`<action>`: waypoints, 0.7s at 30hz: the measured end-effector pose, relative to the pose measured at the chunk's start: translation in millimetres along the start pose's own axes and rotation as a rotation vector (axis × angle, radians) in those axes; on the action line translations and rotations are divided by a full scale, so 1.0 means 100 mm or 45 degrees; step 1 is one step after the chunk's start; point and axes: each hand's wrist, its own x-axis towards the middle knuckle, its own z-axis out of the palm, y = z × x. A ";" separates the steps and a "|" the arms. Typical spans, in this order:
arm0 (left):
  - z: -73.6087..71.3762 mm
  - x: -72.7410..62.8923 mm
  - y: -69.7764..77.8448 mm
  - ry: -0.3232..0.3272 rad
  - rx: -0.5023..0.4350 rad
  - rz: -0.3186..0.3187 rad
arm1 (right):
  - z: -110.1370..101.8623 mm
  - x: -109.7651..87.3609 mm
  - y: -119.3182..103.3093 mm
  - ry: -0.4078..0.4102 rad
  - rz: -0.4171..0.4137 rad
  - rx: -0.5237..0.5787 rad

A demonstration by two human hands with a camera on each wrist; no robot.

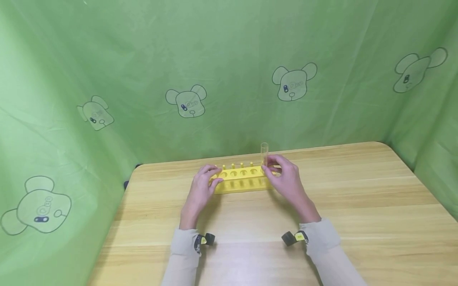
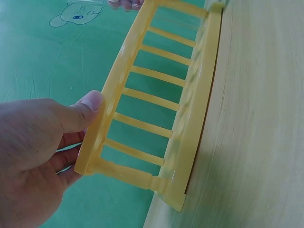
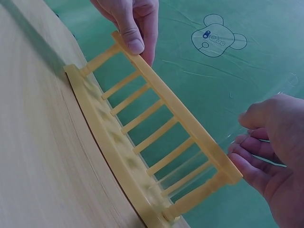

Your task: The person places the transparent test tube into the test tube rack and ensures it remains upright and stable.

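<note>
A yellow test tube rack (image 1: 239,178) stands upright on the table, with a row of round holes and a row of pegs behind them. My left hand (image 1: 200,188) grips its left end; in the left wrist view the thumb (image 2: 92,100) lies on the top rail and the fingers are partly hidden below. At the rack's right end, my right hand (image 1: 288,178) pinches a clear test tube (image 1: 264,150) between thumb and fingers. The tube stands upright through an end hole, and in the right wrist view its lower part shows between the rack's two levels.
The wooden table (image 1: 247,230) extends to both sides and toward me. Behind it and at the sides hangs a green curtain (image 1: 236,123) printed with bear heads. Each wrist wears a small black camera, one at the left cuff (image 1: 210,239).
</note>
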 end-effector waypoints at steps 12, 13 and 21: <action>0.03 -0.01 0.01 -0.026 0.011 -0.046 | -0.05 -0.01 -0.01 0.023 0.029 0.047; 0.03 -0.01 0.00 -0.030 0.009 -0.053 | -0.07 -0.02 -0.01 0.031 0.034 0.055; 0.01 -0.08 -0.08 -0.044 -0.043 -0.119 | -0.27 -0.05 0.06 0.103 0.000 0.049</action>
